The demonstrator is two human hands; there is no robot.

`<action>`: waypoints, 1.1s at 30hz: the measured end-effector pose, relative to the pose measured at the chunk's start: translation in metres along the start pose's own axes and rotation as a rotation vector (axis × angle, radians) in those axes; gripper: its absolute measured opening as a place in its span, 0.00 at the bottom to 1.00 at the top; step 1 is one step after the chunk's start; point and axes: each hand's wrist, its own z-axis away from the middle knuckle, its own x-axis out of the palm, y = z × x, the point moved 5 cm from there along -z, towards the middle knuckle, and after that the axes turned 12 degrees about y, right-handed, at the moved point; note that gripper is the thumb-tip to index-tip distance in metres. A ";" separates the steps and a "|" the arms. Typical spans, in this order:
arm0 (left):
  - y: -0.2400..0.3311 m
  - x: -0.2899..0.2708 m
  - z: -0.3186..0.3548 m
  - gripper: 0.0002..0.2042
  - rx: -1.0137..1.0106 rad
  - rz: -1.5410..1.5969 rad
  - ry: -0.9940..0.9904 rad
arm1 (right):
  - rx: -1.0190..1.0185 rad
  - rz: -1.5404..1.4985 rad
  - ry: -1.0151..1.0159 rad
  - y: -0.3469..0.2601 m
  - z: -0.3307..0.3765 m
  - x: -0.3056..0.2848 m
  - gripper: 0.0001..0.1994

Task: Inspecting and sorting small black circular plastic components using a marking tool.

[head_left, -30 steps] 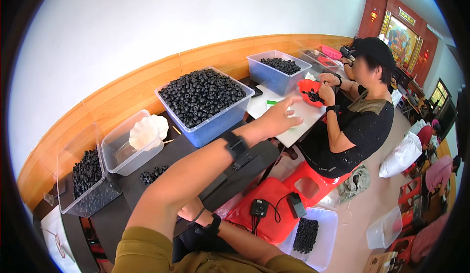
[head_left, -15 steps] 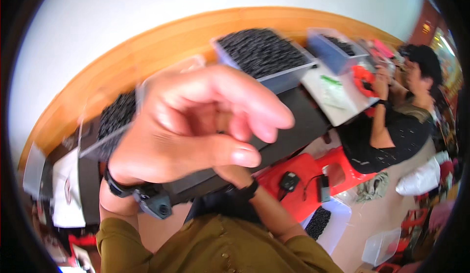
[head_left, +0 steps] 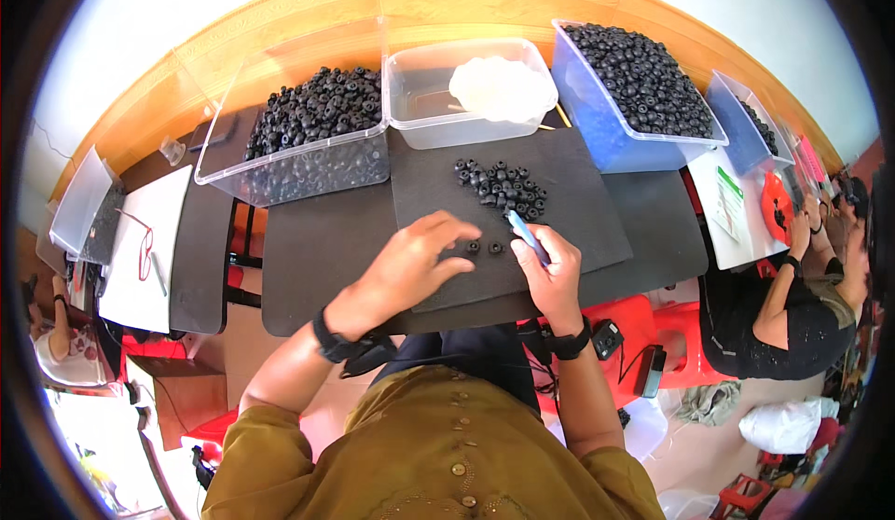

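My left hand rests on the dark mat, fingers spread, its fingertips touching a small black ring. A second black ring lies just beside it. My right hand grips a thin blue pen-like tool, its tip pointing toward the two rings. A loose pile of black rings sits on the mat a little beyond both hands.
Behind the mat stand a clear bin of black rings, a clear tub with a white lump, and a blue bin of black rings. A person in black sits at the right. Red stools stand below the table.
The view swung from the room and a close-up of my raised hand down onto the table. Both hands now lie on the mat, the right one holding the blue tool.
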 end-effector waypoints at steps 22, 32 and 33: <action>-0.059 0.028 0.012 0.10 -0.659 1.479 0.058 | -0.154 0.047 -0.156 -0.014 0.001 0.003 0.08; -0.059 0.034 0.014 0.08 -0.693 1.565 -0.034 | -0.239 0.119 -0.198 -0.016 0.004 0.007 0.10; -0.059 0.034 0.014 0.08 -0.698 1.568 -0.041 | -0.236 0.119 -0.199 -0.016 0.004 0.007 0.10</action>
